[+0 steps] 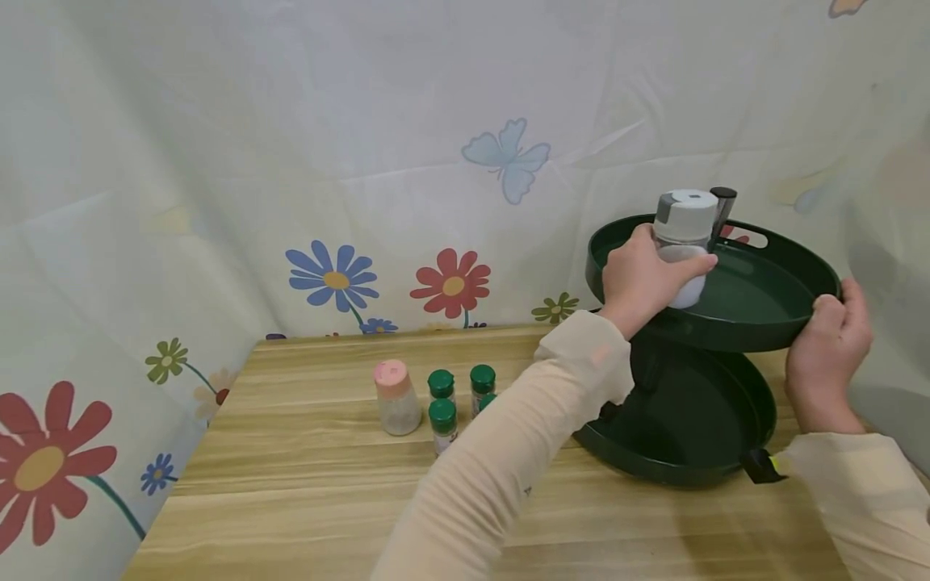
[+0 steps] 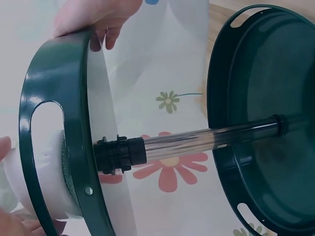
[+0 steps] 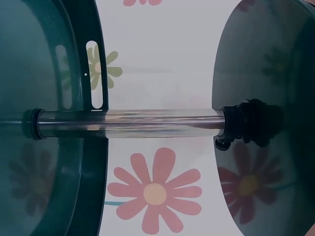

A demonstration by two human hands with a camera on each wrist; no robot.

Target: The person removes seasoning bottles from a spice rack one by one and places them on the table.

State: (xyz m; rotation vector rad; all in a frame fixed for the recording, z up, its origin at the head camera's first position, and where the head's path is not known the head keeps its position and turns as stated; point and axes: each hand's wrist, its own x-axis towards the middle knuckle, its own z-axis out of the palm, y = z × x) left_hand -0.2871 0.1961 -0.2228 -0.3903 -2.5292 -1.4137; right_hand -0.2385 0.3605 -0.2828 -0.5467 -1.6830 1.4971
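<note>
My left hand grips a clear jar with a white and grey lid and pale contents. The jar is over the upper dark green round tray, its base low inside the rim. At the tray's right side, my right hand holds the rim, thumb on top. Below lies the lower green tray on the table. A clear post with a black collar joins the two tiers in the left wrist view. The right wrist view shows the same post between both trays.
Left of my left forearm, a pink-lidded shaker and several small green-capped spice jars stand on the wooden table. A flower-printed curtain hangs close behind. A black-topped rod rises from the upper tray beside the jar.
</note>
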